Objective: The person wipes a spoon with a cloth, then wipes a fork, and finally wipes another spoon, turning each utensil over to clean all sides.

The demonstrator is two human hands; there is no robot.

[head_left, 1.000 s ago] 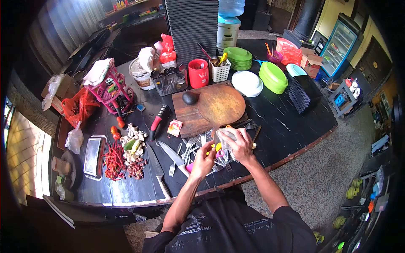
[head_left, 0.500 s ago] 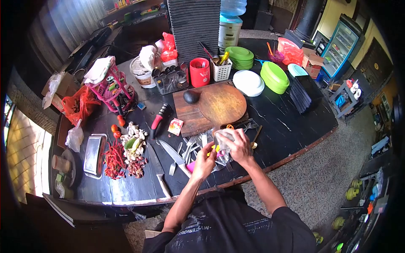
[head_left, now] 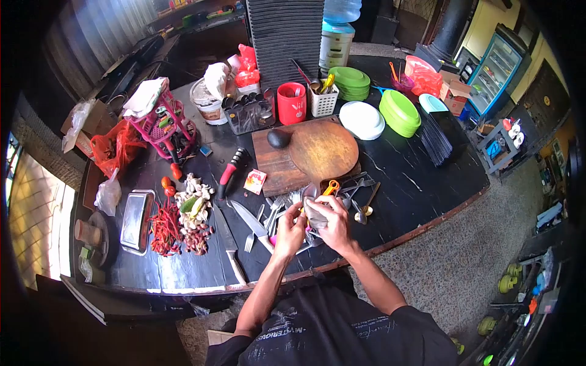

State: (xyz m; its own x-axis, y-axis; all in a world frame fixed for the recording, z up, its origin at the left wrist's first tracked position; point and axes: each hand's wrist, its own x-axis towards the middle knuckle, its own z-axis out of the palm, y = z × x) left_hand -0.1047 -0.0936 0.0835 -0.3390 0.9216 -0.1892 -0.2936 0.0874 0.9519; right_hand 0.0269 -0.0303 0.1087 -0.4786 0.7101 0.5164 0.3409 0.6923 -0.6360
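Observation:
Close together over a pile of cutlery are my two hands, near the table's front edge. My right hand (head_left: 334, 227) is closed round a greyish cloth (head_left: 316, 215). Beside it, my left hand (head_left: 289, 234) is closed in a pinch; what sits between its fingers is too small to make out. An orange handle (head_left: 331, 187) shows just beyond the fingers. Forks and spoons (head_left: 278, 210) lie under and around both hands. Left of them rests a large knife (head_left: 250, 221), with a second knife (head_left: 228, 243) farther left.
A round wooden board (head_left: 325, 149) lies beyond my hands, with a red cup (head_left: 292, 105) and white basket (head_left: 323, 100) behind. Green plates (head_left: 400, 113) stand right. Garlic (head_left: 194, 198), red chillies (head_left: 165, 229) and a metal tray (head_left: 138, 221) lie left.
My right hand has moved slightly left and down with the cloth, closer to my left hand. The orange handle and the spoons to the right are more exposed.

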